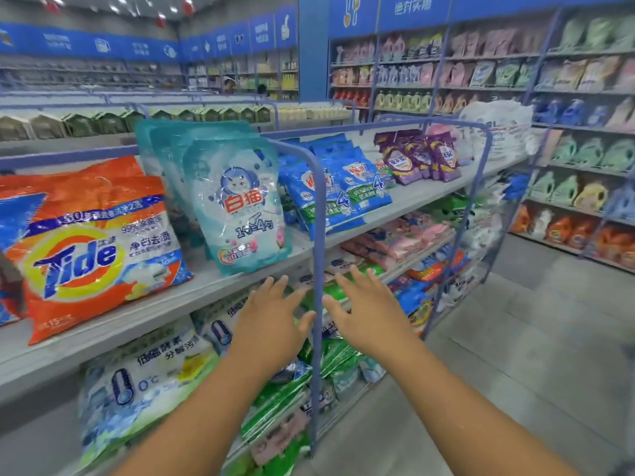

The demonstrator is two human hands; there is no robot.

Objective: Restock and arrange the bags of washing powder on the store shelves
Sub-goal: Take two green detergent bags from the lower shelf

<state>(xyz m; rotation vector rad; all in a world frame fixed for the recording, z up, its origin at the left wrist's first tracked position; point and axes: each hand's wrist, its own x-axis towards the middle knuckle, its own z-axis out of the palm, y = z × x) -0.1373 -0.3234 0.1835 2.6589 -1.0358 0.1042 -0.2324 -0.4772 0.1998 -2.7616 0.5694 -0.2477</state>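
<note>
A row of teal-and-white washing powder bags (pixel 237 204) stands upright on the top shelf (pixel 165 304), just left of a blue metal divider (pixel 318 255). Orange Tide bags (pixel 92 249) lie to their left. Blue-and-green bags (pixel 338 190) and purple bags (pixel 417 156) sit right of the divider. My left hand (pixel 271 321) and my right hand (pixel 364 312) are stretched out with fingers straight, below the shelf edge, one on each side of the divider. Neither hand holds anything.
Lower shelves hold white-blue bags (pixel 144 376), green bags (pixel 330 359) and pink bags (pixel 405 238). A white sack (pixel 498 128) sits at the shelf's far end. Wall shelves of detergent (pixel 580 146) line the right side, with a tiled aisle floor (pixel 515 355) between.
</note>
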